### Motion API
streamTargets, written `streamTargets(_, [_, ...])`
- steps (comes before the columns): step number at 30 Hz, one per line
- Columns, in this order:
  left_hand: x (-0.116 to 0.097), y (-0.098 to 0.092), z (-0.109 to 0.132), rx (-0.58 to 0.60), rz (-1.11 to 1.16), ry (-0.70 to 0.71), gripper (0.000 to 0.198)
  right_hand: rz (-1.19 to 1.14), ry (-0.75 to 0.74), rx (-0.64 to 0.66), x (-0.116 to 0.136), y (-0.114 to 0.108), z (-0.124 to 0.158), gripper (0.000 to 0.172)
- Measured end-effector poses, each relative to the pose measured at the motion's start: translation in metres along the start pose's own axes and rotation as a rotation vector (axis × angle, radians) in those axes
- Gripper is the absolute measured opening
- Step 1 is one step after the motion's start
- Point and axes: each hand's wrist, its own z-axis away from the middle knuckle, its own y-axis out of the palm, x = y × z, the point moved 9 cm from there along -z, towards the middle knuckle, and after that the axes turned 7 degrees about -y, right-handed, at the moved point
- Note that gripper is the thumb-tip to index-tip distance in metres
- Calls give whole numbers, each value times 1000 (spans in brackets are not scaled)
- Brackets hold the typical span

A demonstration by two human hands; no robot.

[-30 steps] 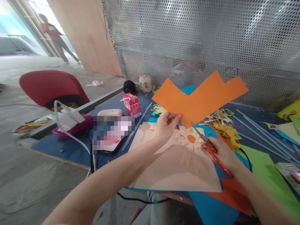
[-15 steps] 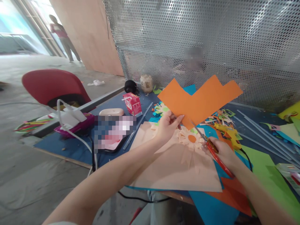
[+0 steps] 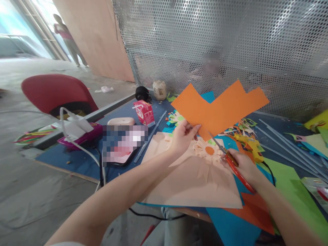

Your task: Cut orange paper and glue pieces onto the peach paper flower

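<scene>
An orange sheet of paper [image 3: 217, 114] with stepped, cut-out edges is pinched at its lower edge by my left hand [image 3: 182, 138]. My right hand [image 3: 243, 167] grips scissors [image 3: 234, 167] with red handles, their blades pointing up at the sheet's bottom corner. Whether the blades touch the paper is hard to tell. Below lies a paper flower [image 3: 208, 151] with pale petals and an orange centre, on a large pale peach sheet [image 3: 179, 181]. A second flower [image 3: 175, 118] with a green centre sits behind my left hand.
A yellow glue gun [image 3: 252, 147], paper scraps [image 3: 242, 128] and clear glue sticks [image 3: 294, 147] lie to the right. On the left are a phone [image 3: 125, 147], a pink drink carton [image 3: 144, 113] and a purple tissue box [image 3: 79, 136]. A perforated metal panel [image 3: 174, 41] stands behind.
The orange sheet's right side has tilted slightly outward to the right. Both hands keep nearly the same places, and the whole view has shifted a little.
</scene>
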Motion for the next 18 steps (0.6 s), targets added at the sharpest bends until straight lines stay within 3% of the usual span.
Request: streamTargets(18, [2, 1, 0, 2, 37, -48, 27, 3, -32, -4, 3, 0, 0, 17])
